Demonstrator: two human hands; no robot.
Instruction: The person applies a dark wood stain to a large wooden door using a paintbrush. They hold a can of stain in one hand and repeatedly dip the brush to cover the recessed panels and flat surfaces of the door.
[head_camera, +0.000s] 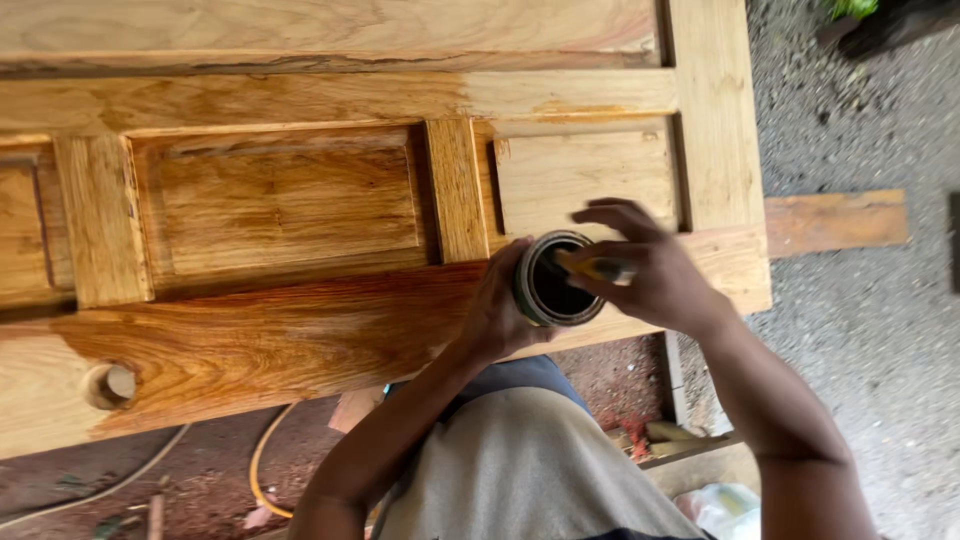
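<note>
Hands come first. We hold a can (555, 278) in our left hand (497, 312), with the fingers wrapped round its side. The can is open on top and dark inside. Our right hand (650, 272) is over the can, pinching a brush (592, 267) with a yellow handle. The brush tip is down in the can. It looks a bit blurry, so we cannot see the bristles.

The can sits just above the near edge of a big wooden door (300, 200) that lies flat in front of us.

We think the job is partly done. The left and middle of the door look wet, shiny and dark orange. The right panel (585, 180) and the right side strip (712, 110) look pale and dry. The far board is pale too. So that part seems left to do.

On the left, the door has a round hole (108, 384) in it. Past the right end of the door a plank (835, 220) pokes out over grey gravel (880, 330). Near us, under the door, a yellow hose (262, 465) curls on the red dirt. Nothing sits on the pale wood, so nothing blocks the brush there.
</note>
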